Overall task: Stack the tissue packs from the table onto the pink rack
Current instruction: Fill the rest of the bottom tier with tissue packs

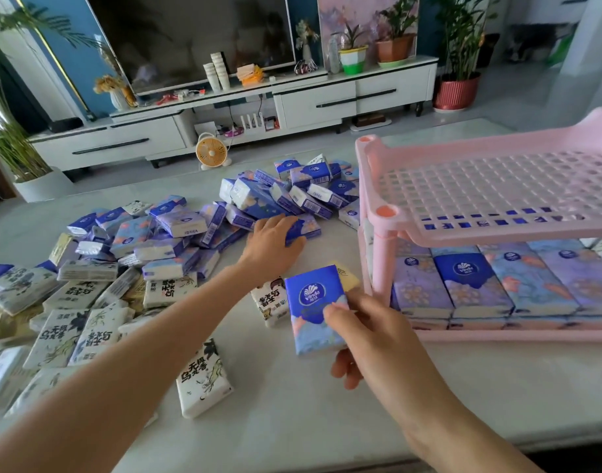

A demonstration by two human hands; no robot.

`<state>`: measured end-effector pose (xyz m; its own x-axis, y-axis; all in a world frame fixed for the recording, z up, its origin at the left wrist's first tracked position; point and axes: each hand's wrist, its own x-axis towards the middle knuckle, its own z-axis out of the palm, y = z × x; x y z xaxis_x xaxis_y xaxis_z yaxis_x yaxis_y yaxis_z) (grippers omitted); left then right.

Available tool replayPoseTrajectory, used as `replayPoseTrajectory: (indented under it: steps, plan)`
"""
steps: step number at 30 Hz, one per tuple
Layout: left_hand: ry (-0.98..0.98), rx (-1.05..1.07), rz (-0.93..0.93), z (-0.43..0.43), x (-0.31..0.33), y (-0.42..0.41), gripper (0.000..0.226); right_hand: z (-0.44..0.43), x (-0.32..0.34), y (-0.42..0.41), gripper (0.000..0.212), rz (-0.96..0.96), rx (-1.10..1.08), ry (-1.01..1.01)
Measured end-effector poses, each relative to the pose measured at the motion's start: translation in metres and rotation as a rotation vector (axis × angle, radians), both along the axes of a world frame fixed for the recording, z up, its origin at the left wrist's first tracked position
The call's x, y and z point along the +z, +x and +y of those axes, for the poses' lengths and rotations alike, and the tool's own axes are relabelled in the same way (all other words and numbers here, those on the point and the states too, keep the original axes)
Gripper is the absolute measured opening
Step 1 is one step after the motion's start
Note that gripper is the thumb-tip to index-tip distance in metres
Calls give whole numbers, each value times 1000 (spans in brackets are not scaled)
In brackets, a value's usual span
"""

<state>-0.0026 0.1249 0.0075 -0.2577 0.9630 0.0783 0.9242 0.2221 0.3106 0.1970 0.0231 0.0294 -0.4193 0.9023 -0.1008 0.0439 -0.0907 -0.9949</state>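
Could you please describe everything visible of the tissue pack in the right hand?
The tissue pack is a small flat rectangle in shiny wrap, deep blue on top with a white crest logo, paler blue with peach patches below. The right hand pinches its lower right corner, thumb on the face, holding it slightly tilted, left of the pink rack.

Blue wall [71, 46], white TV cabinet [327, 97], potted plants [460, 46].
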Motion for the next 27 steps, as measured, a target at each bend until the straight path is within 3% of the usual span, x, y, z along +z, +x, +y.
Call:
replayPoseTrajectory:
  steps: [6,8,10,13,17,20,23,27]
  plan:
    - [54,64,150,19,-11,6,56,8,27,59,31,-60,87,50]
    - [31,111,73,16,-8,10,53,15,34,82,31,-109,75,56]
    - [36,151,8,10,-3,13,52,23,35,99,15,-135,39,18]
    - [222,215,-119,-13,9,19,59,39,27,116,4,-115,-137,7]
    - [442,167,-206,-68,29,40,63,66,15,117,6,6,-348,-10]
    - [413,55,-161,-101,33,53,62,83,12,105,7,57,-419,20]
    - [364,-25,-128,-113,36,56,65,98,9,87,21,-12,-495,88]
    - [319,-75,-145,-114,44,62,64,109,1,62,9,-44,-504,148]
